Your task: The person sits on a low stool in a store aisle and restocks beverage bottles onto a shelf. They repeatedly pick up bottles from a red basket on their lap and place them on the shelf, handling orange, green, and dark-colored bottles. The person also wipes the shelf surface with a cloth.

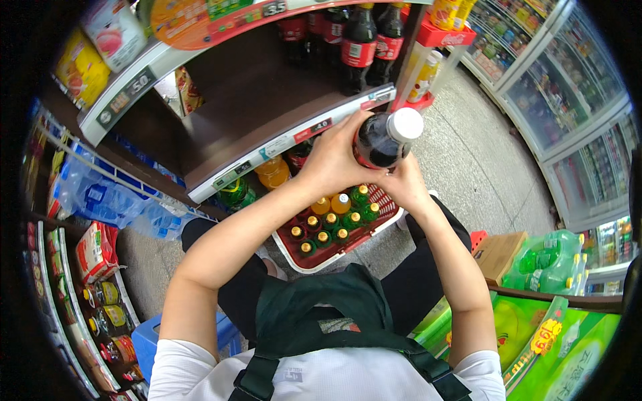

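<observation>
A dark soft-drink bottle (pixel 377 143) with a white cap and a partly visible red label is held in front of the shelf. My left hand (pixel 335 156) wraps around its left side. My right hand (pixel 407 184) supports it from the near side and below, close to my left fingers. Beneath my hands, a red plastic basket (pixel 321 264) with a white rim rests on the floor between my legs. Several upright bottles (pixel 331 220) stand in it, green, orange and dark, mostly with gold caps. My forearms hide part of the basket.
A dark shelf board (pixel 251 120) with a price-tag edge holds several cola bottles (pixel 358 45) at its back right. Larger bottles (pixel 273 171) stand underneath. Wrapped water bottles (pixel 110 195) are at left. A blue stool (pixel 150 341) is beneath me. Glass-door coolers (pixel 556 100) line the right.
</observation>
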Motion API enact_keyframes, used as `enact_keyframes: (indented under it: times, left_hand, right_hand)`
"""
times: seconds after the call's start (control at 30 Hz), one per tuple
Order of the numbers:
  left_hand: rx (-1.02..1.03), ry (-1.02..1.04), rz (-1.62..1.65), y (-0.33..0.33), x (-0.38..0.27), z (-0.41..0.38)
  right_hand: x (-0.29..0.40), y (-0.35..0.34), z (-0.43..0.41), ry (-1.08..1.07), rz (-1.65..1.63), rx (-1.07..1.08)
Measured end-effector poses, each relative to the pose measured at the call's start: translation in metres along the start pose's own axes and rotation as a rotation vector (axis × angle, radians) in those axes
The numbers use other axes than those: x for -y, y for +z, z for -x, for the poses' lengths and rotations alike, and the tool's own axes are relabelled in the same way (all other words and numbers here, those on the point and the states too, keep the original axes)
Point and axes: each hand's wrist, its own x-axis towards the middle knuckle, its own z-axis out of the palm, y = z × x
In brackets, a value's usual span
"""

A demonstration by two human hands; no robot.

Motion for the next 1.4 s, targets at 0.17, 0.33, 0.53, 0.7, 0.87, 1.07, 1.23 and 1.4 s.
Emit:
enact_keyframes:
  times: [0.17, 0.33, 0.53, 0.7, 0.87, 1.07, 1.23, 1.4]
  left_hand:
    - [0.093, -0.083, 0.096, 0.070, 0.029, 0.008]
    - [0.163, -0.157, 0.031, 0.141, 0.088, 0.021]
    - [0.276, -0.273, 0.159, 0.200, 0.154, 0.032]
    - [0.354, -0.312, 0.147, 0.228, 0.189, 0.042]
    - [0.379, -0.386, 0.094, 0.253, 0.210, 0.053]
    - [0.559, -0.432, 0.061, 0.264, 0.219, 0.037]
    - [0.558, -0.301, 0.032, 0.261, 0.222, 0.047]
    - [0.592, -0.313, -0.045, 0.262, 0.199, 0.040]
  right_hand:
    - [-0.069, -0.018, 0.044, 0.143, 0.002, -0.047]
    - [-0.140, -0.011, 0.071, 0.170, 0.036, -0.167]
    - [-0.220, 0.012, 0.092, 0.267, 0.056, -0.321]
    - [-0.250, 0.019, 0.101, 0.474, 0.097, -0.276]
    - [-0.268, 0.023, 0.109, 0.574, 0.150, -0.290]
    - [-0.262, 0.016, 0.111, 0.798, 0.249, -0.294]
    - [-0.247, 0.005, 0.110, 0.857, 0.020, -0.318]
    - [-0.238, -0.004, 0.108, 0.866, -0.320, -0.401]
